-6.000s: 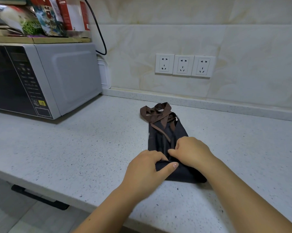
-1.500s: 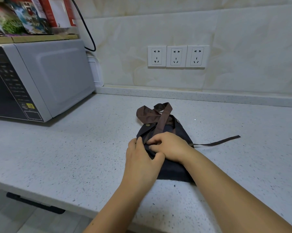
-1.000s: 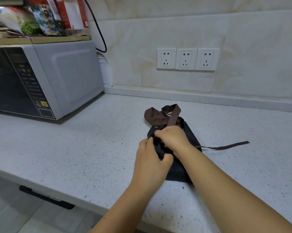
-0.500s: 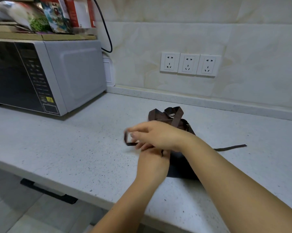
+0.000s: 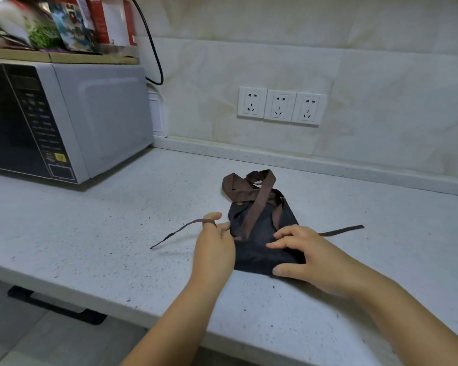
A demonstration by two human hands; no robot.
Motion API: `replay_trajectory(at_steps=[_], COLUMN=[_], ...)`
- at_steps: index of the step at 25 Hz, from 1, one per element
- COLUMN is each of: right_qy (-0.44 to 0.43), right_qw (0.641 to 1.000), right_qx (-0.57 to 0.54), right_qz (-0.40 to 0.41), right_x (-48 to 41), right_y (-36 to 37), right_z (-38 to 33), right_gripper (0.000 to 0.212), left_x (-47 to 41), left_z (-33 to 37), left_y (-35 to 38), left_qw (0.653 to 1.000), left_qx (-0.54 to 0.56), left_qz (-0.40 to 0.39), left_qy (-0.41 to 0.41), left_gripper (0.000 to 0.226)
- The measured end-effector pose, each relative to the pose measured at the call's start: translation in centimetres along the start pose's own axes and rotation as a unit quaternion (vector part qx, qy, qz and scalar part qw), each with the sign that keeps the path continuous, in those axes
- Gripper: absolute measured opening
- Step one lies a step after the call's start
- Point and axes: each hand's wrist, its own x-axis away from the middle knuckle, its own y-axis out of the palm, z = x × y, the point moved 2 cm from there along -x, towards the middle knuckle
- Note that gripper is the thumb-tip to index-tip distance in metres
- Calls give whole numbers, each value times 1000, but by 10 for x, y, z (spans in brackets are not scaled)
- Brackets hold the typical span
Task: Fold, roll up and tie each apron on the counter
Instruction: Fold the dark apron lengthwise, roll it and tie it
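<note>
**Apron pinned, one tie in hand**

Apron [image 5: 259, 241] lies folded into a narrow dark packet near the front edge of the counter [image 5: 103, 223], its brown neck strap [image 5: 249, 186] heaped at the far end. Right hand [image 5: 304, 256] rests on the near half of the packet, fingers spread and fairly straight, pressing down and gripping nothing. Left hand [image 5: 214, 247] sits just beside the packet's left edge with the left tie [image 5: 177, 231] hooked over its curled forefinger, so the tie lifts off the counter and trails away to the left. Right tie [image 5: 341, 230] lies loose on the counter to the right.

Cloth looks light, soft and limp. It should roll easily but spring open if let go, so one palm wants to stay on it. Ties are thin and floppy, best taken close to the packet and pulled gently, lest the packet skid on the smooth counter.
</note>
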Motion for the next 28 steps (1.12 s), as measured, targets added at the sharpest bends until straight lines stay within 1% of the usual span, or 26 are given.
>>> replay_trajectory(at_steps=[1, 2, 4, 6, 7, 8, 9, 10, 11, 12, 13, 14, 15, 16, 17, 18, 19, 21, 23, 24, 26, 28], right_qy=[14, 28, 47, 58, 61, 62, 63, 63, 63, 62, 64, 64, 66, 68, 71, 73, 74, 80, 95, 100, 96, 75], right_qw=[1000, 999, 996, 993, 992, 992, 991, 991, 991, 991, 990, 990, 990, 990, 990, 990, 991, 993, 993, 991, 984, 980], right_qx=[-15, -30, -53, -64, -66, -67, -69, -72, -73, -73, -73, -71, -69, -66, -66, -69, -74, -80, -57, -39, -26, -47], right_qz=[-2, -17, -50, -82, -90, -92, -91, -91, -93, -95, -99, -101, -103, -102, -101, -97, -86, -38, 41, 81, 146, 178], right_x=[-3, -6, -12, -16, -18, -19, -21, -22, -24, -25, -26, -27, -28, -28, -28, -28, -27, -24, -18, -15, -8, -3], right_y=[-1, -3, -7, -11, -13, -15, -16, -17, -18, -18, -18, -19, -20, -20, -21, -19, -18, -15, -13, -11, -7, -3], right_z=[3, 4, 8, 9, 9, 9, 9, 10, 11, 11, 11, 11, 12, 12, 12, 11, 11, 12, 15, 15, 14, 15], right_gripper=[40, 34, 26, 22, 19, 16, 14, 13, 13, 13, 14, 15, 16, 18, 19, 19, 21, 34, 50, 54, 50, 38], left_x=[0, -1, -4, -7, -7, -4, -1, 5, 12, 18, 23, 25, 23, 22, 18, 10, 2, -10, -13, -12, -13, -15], left_z=[1, 2, 2, -1, -5, -7, -8, -6, -3, 4, 14, 25, 33, 37, 35, 29, 22, 10, 3, 3, 5, 9], left_y=[-2, -5, -16, -34, -46, -58, -69, -78, -84, -85, -79, -68, -50, -31, -15, -6, -1, 1, 1, 3, 6, 9], left_qw=[998, 995, 995, 994, 994, 995, 993, 981, 952, 915, 891, 884, 879, 862, 837, 814, 804, 817, 825, 827, 828, 831], left_qx=[57, 81, 85, 100, 88, 51, -19, -115, -210, -272, -292, -295, -302, -328, -362, -394, -415, -418, -414, -416, -426, -433], left_qz=[-13, -26, -29, 19, 49, 79, 113, 157, 215, 268, 276, 208, 76, -73, -198, -273, -297, -266, -233, -223, -209, -207], left_qy=[-27, -43, -47, -42, -32, -17, 2, 25, 61, 127, 213, 299, 362, 380, 359, 329, 307, 294, 305, 307, 299, 282], left_gripper=[35, 36, 34, 35, 38, 43, 51, 62, 74, 83, 84, 79, 69, 62, 59, 59, 58, 49, 43, 41, 40, 37])
